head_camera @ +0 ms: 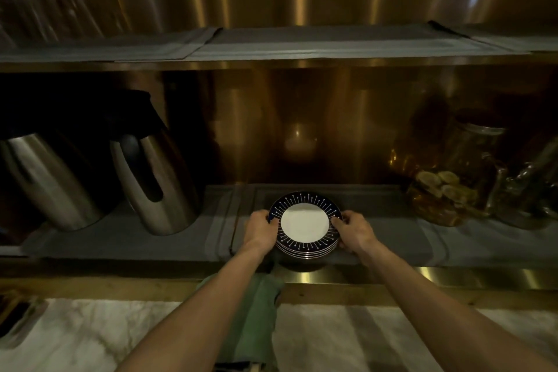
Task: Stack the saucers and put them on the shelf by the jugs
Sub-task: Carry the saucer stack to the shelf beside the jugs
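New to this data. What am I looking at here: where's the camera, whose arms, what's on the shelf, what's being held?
There is no machine here. It is one picture from a wide-angle camera worn on a person's head, looking forward and down, so the two bare arms coming up from the bottom are the wearer's own. The left hand and right hand grip opposite edges of a stack of saucers, dark blue rims with white centres, at the front of a cloth-lined shelf. Whether the stack already rests on the shelf cannot be told. Two steel jugs stand to the left, glass jars to the right. Below is a marble counter with a green cloth.
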`<state>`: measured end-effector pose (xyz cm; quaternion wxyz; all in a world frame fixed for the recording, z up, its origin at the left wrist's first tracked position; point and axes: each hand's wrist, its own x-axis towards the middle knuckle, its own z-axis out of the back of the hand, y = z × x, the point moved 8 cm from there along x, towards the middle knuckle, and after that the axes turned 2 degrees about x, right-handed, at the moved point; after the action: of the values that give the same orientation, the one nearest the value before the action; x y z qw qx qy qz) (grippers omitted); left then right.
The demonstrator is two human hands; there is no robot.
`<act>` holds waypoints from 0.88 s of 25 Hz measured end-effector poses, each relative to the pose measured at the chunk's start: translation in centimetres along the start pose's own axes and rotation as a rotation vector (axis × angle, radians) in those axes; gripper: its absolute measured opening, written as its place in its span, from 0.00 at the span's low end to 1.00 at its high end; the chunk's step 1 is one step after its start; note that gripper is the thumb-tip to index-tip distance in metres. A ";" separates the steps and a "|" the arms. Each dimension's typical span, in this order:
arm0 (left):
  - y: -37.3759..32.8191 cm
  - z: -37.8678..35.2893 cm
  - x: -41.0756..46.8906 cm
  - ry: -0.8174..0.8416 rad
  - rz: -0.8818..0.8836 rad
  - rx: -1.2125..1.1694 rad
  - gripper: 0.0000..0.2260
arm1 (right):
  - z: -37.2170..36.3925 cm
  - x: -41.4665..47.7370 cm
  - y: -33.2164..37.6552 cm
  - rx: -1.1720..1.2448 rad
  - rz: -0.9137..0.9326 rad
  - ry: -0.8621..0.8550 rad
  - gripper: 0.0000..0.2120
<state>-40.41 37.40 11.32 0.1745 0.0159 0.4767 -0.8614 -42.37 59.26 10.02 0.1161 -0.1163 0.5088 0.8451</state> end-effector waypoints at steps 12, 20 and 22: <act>-0.4 -0.1 2.1 -0.036 0.006 0.057 0.12 | -0.3 2.4 0.9 -0.057 0.015 0.023 0.15; -0.9 -0.1 1.5 -0.049 -0.001 0.098 0.13 | -0.2 2.6 0.8 -0.017 0.019 0.015 0.15; -1.1 0.1 1.1 -0.040 -0.025 0.129 0.13 | 0.0 2.2 0.7 -0.049 0.020 0.016 0.16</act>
<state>-41.78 37.59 12.09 0.1719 0.0041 0.4169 -0.8926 -44.68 59.05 9.92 0.1008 -0.1209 0.4900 0.8574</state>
